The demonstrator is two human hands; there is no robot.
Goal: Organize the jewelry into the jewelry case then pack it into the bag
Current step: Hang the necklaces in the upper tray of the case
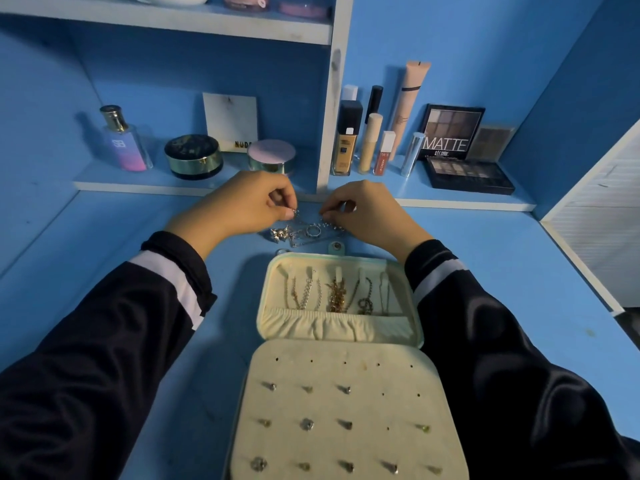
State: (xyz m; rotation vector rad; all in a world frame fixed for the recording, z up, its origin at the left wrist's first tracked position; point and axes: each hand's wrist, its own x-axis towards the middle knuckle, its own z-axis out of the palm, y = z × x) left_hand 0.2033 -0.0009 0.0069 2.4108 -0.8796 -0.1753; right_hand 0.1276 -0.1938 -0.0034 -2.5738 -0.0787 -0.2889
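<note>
Nearest to me, below both my wrists, lies the open mint-green zip jewelry case with its cream velvet lining [346, 327]. Its closer half is a cream flap punched with rows of holes [346, 410], and small stud earrings [306, 424] sit in many of them. The farther half, between my forearms, has thin gold and silver chain necklaces [336, 292] hanging from hooks, their lower ends tucked into a gathered elastic pocket.

Just beyond the case, under my fingers, is a small tangle of silver jewelry on the blue desk top [104, 244]: a silver flower-shaped piece [280, 234] below my left hand and a silver ring [313, 231] between the two hands.

My left hand [242, 206] pinches one end of a fine silver chain [311, 221] between thumb and fingertips. My right hand [363, 213] pinches the other end the same way, so the chain runs across the gap between them, low over the desk.

Beyond my left hand, on the low shelf, stand a round pink-lidded compact [272, 156], a dark round jar [193, 155] and a purple-pink perfume bottle [124, 140]. Beyond my right hand are foundation and lip-gloss tubes and a black eyeshadow palette marked MATTE [450, 133].
</note>
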